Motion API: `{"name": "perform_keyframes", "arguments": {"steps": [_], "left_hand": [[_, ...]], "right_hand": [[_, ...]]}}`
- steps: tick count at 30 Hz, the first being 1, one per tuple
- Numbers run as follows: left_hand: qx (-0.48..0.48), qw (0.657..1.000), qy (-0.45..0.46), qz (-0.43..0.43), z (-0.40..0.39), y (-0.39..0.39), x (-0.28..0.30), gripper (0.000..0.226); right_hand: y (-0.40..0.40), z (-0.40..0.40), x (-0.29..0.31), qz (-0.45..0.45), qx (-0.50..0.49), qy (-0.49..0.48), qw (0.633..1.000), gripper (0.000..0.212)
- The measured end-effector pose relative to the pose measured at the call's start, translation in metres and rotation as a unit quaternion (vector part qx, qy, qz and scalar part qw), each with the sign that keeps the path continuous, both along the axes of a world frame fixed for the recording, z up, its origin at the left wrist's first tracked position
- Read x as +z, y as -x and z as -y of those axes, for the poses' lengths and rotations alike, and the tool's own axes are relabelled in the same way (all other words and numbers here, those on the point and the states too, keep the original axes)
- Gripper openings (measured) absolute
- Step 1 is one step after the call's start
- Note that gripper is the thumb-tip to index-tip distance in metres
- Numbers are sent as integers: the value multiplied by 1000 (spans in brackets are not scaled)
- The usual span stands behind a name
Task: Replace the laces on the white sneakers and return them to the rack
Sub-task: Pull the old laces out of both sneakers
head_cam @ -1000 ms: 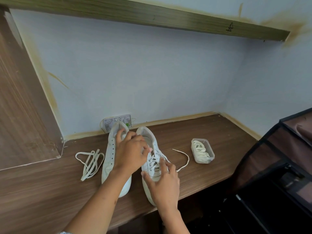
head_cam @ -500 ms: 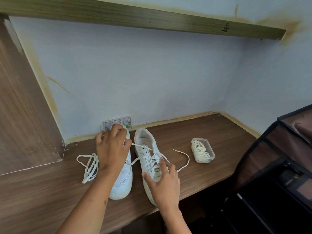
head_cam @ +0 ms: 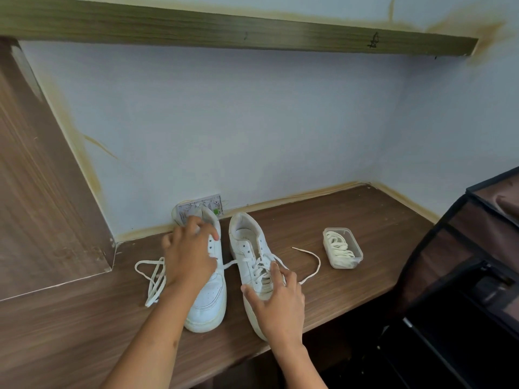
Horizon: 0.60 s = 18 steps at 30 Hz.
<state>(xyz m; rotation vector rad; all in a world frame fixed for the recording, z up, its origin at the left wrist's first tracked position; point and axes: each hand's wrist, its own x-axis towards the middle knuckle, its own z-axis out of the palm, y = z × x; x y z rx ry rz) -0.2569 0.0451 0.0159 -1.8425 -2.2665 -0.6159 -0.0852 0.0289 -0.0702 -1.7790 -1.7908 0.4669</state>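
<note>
Since half a second ago, the left hand has slid slightly down the left sneaker, fingers curled over its collar, gripping it. The right hand rests with spread, relaxed fingers on the right sneaker, touching its laces. Both sneakers stand side by side on the surface. A loose lace lies left of the left hand; a tub of laces sits to the right.

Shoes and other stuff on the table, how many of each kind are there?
White sneakers: 2
Loose lace lying out on the table: 1
Clear tub of laces: 1
Hands on the sneakers: 2
Total: 6
</note>
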Motion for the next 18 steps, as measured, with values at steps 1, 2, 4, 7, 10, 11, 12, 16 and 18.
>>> {"name": "perform_keyframes", "arguments": {"steps": [1,2,4,7,10,11,12,16,18], "left_hand": [[-29,999,19,1,0,-7,-1,39],[-57,998,20,-1,-1,-14,-2,34],[-99,995,27,-7,-3,-26,-2,33],[-140,988,56,-19,-3,-42,0,62],[-132,986,94,-40,-2,-52,3,55],[-130,985,105,-48,-3,-54,5,47],[-132,983,113,-55,-3,-55,7,43],[-118,985,117,-48,0,-58,10,57],[-91,987,97,-91,1,-62,9,52]], "right_hand": [[0,0,0,0,1,-1,1000,85],[0,-1,-1,-1,3,-2,1000,85],[0,-1,-1,-3,6,-5,1000,85],[-1,-1,-1,0,10,-7,1000,87],[-1,-1,-1,3,12,3,1000,97],[-1,-1,-2,4,13,4,1000,97],[-1,-2,-2,3,15,3,1000,94],[-2,-1,0,-4,28,-2,1000,88],[-2,0,3,-6,29,3,1000,97]]}}
